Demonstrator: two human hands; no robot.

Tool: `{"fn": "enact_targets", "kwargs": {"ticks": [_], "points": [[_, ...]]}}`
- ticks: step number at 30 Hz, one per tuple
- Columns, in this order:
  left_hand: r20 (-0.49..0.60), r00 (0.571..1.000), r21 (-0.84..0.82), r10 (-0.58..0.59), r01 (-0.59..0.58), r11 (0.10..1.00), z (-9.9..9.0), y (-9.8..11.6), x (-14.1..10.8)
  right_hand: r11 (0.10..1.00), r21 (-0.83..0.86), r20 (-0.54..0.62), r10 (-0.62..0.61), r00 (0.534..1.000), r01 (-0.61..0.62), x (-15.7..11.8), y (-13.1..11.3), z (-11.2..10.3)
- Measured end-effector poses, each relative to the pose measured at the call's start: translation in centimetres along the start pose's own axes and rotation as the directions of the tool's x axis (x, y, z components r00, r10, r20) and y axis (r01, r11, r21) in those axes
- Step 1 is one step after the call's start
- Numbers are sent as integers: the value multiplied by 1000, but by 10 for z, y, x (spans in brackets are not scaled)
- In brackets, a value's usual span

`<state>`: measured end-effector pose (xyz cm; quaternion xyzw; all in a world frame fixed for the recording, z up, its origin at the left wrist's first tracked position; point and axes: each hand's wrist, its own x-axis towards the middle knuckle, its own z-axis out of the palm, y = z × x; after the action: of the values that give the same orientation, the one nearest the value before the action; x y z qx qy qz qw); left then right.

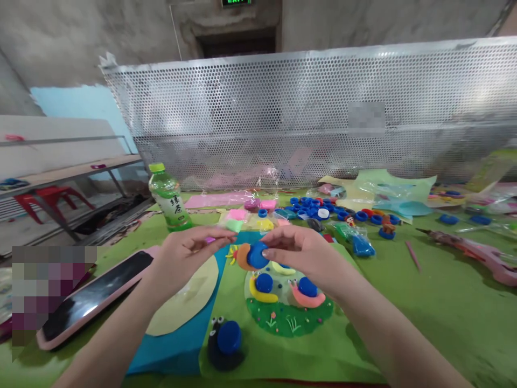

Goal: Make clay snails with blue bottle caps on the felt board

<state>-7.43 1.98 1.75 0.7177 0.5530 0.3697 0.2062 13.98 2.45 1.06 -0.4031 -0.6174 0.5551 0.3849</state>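
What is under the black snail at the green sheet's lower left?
Green sheet shows around the black snail; whatever lies directly beneath its body is covered and cannot be seen.

- Table (412, 323): green-topped
- Left: phone (99, 296), screen up; beyond it, upright bottle (172, 202)
- Middle: blue sheet (173, 353) adjoining green sheet (291, 361)
- Far side: blue caps (309, 207), clustered
- Right: glue gun (474, 252); near it, pink stick (413, 256)

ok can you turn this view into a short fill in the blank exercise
1. The right hand pinches a round cap coloured ____.
2. The pink snail sits to the ____ of the yellow snail.
3. The snail nearest the camera has a ____ body.
4. The phone lies on the ____ side of the picture.

Missing words: blue; right; black; left.
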Motion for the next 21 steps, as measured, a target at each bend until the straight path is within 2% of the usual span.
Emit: {"fn": "enact_targets", "kwargs": {"ticks": [4, 11, 18, 21], "points": [[-4, 1000, -12, 10, -10, 1000, 1, -2, 0, 999, -38, 8, -2, 1000, 3, -2, -1, 0], [-115, 993, -104, 9, -21, 994, 2, -7, 1, 997, -76, 21, -13, 1000, 15, -3, 1, 0], [-26, 1000, -71, -2, 0, 997, 0, -1, -1, 999, -37, 33, -21, 999, 22, -2, 2, -1], [-20, 999, -81, 30, -31, 996, 1, -2, -1, 999, -42, 29, -28, 999, 30, -1, 3, -2]]}}
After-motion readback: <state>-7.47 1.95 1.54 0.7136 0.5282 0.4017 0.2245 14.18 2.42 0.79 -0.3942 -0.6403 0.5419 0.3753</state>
